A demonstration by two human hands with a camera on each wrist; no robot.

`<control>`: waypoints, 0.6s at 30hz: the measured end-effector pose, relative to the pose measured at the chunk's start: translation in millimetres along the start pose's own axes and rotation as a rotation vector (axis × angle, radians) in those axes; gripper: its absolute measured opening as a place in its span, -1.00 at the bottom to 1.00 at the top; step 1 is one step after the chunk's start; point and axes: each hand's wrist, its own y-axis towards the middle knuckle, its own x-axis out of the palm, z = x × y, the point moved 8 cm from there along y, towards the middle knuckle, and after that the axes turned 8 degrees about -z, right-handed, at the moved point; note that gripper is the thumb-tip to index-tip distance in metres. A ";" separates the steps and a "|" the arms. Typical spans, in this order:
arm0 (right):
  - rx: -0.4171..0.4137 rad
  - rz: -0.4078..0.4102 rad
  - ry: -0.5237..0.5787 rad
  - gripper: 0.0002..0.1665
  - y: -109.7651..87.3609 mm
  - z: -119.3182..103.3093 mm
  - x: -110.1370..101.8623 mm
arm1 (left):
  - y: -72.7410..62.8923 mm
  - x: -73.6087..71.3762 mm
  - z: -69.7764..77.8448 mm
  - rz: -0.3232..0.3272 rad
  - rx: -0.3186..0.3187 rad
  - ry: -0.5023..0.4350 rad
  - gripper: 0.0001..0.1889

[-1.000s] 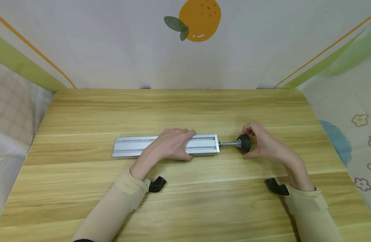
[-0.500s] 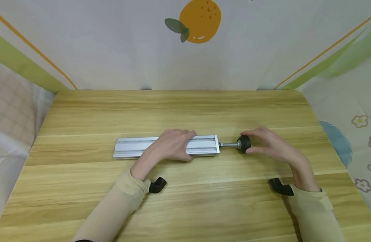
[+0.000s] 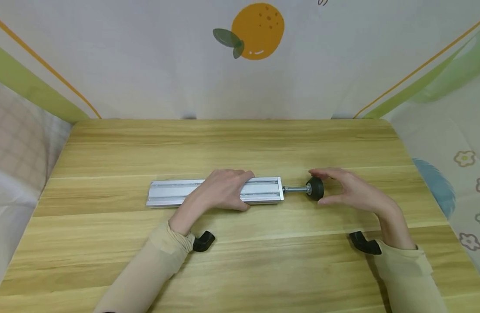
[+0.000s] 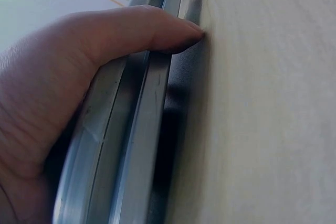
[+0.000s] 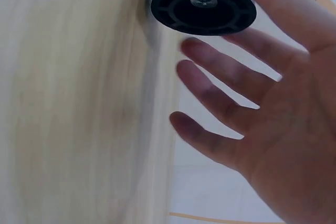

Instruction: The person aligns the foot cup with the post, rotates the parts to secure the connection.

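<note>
Metal bar (image 3: 262, 188) is lying on the table (image 3: 271, 265) in head view, looking stiff, weighty. Left wrist: left hand (image 4: 68, 51) is clasping its sides, the surest hold. Right wrist: right hand (image 5: 281, 108) is showing splayed fingers beside the black foot (image 5: 203, 17); I'm not discerning any pinch clearly.

A wood-grained surface (image 3: 240, 143) with rounded far corners stands before white sheeting (image 3: 146, 74) printed with an orange fruit (image 3: 259, 32). Green bands (image 3: 25, 81) beside orange lines (image 3: 40, 61) slant left and right; outlined flowers (image 3: 465, 158) mark the right, pale checks (image 3: 13, 126) the left.
</note>
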 end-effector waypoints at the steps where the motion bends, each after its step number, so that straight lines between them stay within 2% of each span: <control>1: -0.012 0.014 0.009 -0.11 0.6 -0.4 -0.2 | 0.1 0.4 0.1 0.000 0.001 -0.001 -0.20; 6: -0.069 0.094 -0.013 -0.11 3.6 -3.2 -1.2 | 1.0 3.2 -0.9 -0.005 -0.003 -0.008 -0.20; 8: -0.066 0.105 -0.026 -0.12 4.7 -3.3 -0.8 | 0.9 3.6 -1.1 -0.007 -0.005 -0.010 -0.19; 18: 0.017 0.061 0.011 -0.28 3.6 0.1 -1.4 | 0.3 0.6 -0.3 -0.002 -0.004 0.000 -0.21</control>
